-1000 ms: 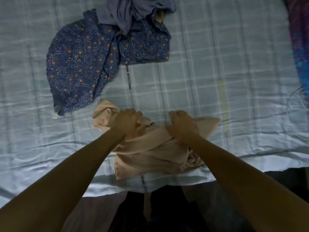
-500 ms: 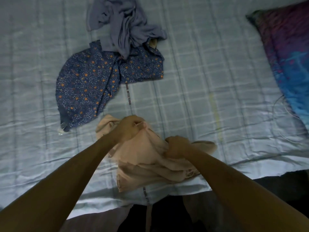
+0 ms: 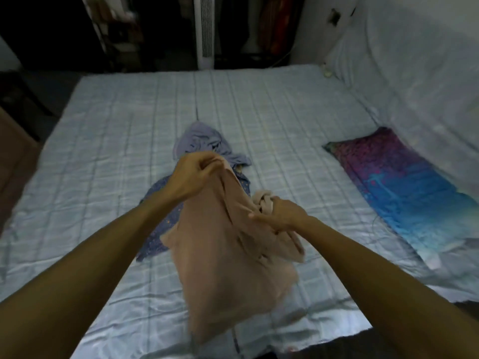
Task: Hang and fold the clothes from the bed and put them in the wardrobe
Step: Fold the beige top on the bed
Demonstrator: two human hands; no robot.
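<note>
— Right side?
— Pillow [image 3: 396,187], purple running into blue, lying flat along a pale draped cloth [image 3: 414,73].
— Far end?
— White tower fan [image 3: 206,32], upright, vent slots near the top. Dark and blurred on both sides of it.

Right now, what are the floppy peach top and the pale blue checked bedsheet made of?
Floppy peach top: soft matte cloth, maybe cotton knit; it hangs in limp folds. Pale blue checked bedsheet: smooth, slightly shiny woven fabric; creases catch light.
</note>
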